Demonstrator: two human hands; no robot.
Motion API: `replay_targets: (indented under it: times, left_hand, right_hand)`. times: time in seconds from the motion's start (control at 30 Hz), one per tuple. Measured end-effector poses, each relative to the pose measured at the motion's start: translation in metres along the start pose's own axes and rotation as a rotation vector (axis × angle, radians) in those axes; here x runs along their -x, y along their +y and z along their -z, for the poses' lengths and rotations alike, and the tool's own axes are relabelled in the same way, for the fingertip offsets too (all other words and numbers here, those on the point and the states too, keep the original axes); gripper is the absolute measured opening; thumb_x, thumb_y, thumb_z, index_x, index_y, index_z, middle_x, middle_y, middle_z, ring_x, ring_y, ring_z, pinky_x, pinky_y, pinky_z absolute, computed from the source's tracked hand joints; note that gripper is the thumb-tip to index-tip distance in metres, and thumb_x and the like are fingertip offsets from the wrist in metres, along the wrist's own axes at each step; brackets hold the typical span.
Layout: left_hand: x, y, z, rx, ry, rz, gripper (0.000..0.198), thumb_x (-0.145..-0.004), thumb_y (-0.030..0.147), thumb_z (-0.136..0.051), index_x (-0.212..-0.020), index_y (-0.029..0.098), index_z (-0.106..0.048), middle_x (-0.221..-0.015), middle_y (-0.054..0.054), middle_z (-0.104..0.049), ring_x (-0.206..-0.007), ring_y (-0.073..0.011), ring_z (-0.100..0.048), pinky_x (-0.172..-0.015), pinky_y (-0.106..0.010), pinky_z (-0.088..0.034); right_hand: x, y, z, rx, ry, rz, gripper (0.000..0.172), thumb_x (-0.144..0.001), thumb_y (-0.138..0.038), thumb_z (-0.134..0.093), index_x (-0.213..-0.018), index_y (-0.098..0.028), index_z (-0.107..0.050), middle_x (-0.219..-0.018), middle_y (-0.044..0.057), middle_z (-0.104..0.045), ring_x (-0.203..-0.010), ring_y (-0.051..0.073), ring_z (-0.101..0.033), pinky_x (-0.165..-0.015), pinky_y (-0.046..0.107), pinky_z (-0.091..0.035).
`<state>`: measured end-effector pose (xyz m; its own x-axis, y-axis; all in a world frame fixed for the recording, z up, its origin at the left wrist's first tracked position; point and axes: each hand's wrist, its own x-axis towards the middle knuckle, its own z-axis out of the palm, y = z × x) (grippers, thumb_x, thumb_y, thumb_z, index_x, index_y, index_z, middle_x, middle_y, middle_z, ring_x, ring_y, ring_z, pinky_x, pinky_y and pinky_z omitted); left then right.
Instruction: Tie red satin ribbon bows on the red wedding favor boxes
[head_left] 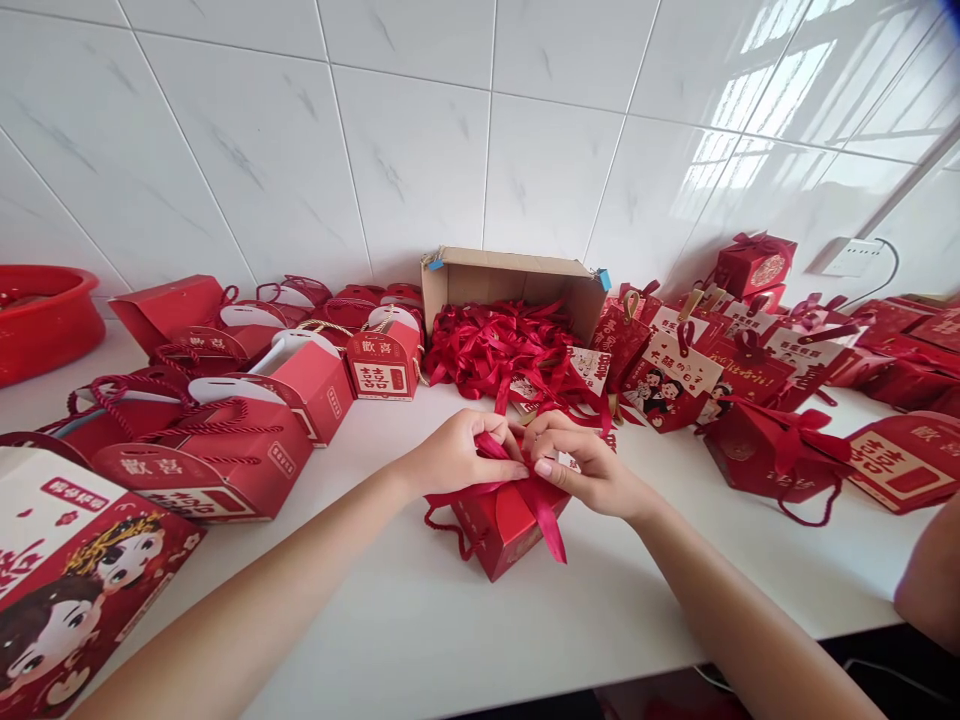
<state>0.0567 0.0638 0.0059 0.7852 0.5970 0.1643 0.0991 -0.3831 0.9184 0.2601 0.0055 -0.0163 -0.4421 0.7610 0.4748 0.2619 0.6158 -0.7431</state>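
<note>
A small red gift box (501, 527) stands on the white counter (420, 620) in front of me. A red ribbon (546, 510) crosses its top, and one end hangs down its right side. My left hand (457, 455) pinches the ribbon above the box from the left. My right hand (581, 462) pinches it from the right, fingertips nearly meeting those of the left hand. A red cord handle (442, 522) dangles at the box's left side.
An open cardboard box (510, 275) on its side spills red ribbons (495, 350) behind my hands. Several red gift boxes (247, 440) fill the left, more with tags (750, 380) the right. A red basin (41, 320) sits far left. Another person's arm (934, 580) shows at the right edge.
</note>
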Motion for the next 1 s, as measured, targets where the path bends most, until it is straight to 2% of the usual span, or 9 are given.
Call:
replay_targets:
  times: [0.2,0.33,0.53,0.7,0.8,1.0]
  left_hand:
    - [0.001,-0.001,0.002,-0.007,0.020,0.015,0.038,-0.071,0.032,-0.073,-0.057,0.021,-0.040,-0.081,-0.006,-0.072,-0.116,-0.0272,-0.055,-0.096,-0.039,-0.044]
    - [0.001,-0.002,0.002,0.006,-0.003,0.007,0.038,-0.071,0.031,-0.074,-0.058,0.020,-0.040,-0.082,-0.006,-0.072,-0.114,-0.0268,-0.056,-0.096,-0.040,-0.043]
    - [0.003,-0.004,-0.002,0.030,-0.044,0.026,0.043,-0.072,0.030,-0.074,-0.060,0.020,-0.034,-0.080,-0.004,-0.070,-0.097,-0.0229,-0.062,-0.091,-0.037,-0.044]
    - [0.003,-0.002,-0.006,0.011,-0.059,0.035,0.043,-0.071,0.031,-0.074,-0.060,0.020,-0.034,-0.078,-0.003,-0.069,-0.085,-0.0199,-0.061,-0.083,-0.033,-0.045]
    - [0.004,0.002,-0.009,0.019,-0.078,0.046,0.044,-0.071,0.030,-0.073,-0.059,0.020,-0.032,-0.076,-0.002,-0.068,-0.085,-0.0194,-0.060,-0.081,-0.032,-0.044]
    - [0.007,0.004,-0.012,0.045,-0.108,0.061,0.047,-0.070,0.030,-0.074,-0.060,0.021,-0.028,-0.071,0.001,-0.061,-0.083,-0.0187,-0.058,-0.077,-0.031,-0.042]
  right_hand:
    - [0.002,0.002,0.000,0.032,0.052,-0.096,0.029,-0.091,-0.040,-0.053,-0.073,-0.019,-0.063,-0.092,0.006,-0.052,-0.095,0.020,-0.051,-0.091,0.039,-0.040]
    - [0.004,0.001,-0.002,-0.125,0.040,-0.168,0.032,-0.090,-0.041,-0.054,-0.069,-0.018,-0.062,-0.092,0.005,-0.047,-0.091,0.019,-0.049,-0.089,0.037,-0.039]
    - [0.005,0.008,-0.010,-0.415,0.115,-0.203,0.037,-0.090,-0.037,-0.054,-0.060,-0.018,-0.058,-0.090,0.003,-0.042,-0.087,0.017,-0.046,-0.087,0.035,-0.036]
    - [0.003,0.008,-0.014,-0.544,0.179,-0.266,0.043,-0.088,-0.039,-0.057,-0.053,-0.016,-0.051,-0.091,0.003,-0.040,-0.083,0.017,-0.043,-0.076,0.032,-0.035]
    - [0.002,0.006,-0.016,-0.558,0.222,-0.268,0.048,-0.087,-0.041,-0.058,-0.049,-0.016,-0.044,-0.090,0.003,-0.041,-0.079,0.016,-0.040,-0.073,0.031,-0.033]
    - [0.000,0.007,-0.018,-0.444,0.246,-0.227,0.053,-0.089,-0.042,-0.053,-0.045,-0.016,-0.041,-0.086,0.003,-0.043,-0.079,0.017,-0.041,-0.076,0.033,-0.034]
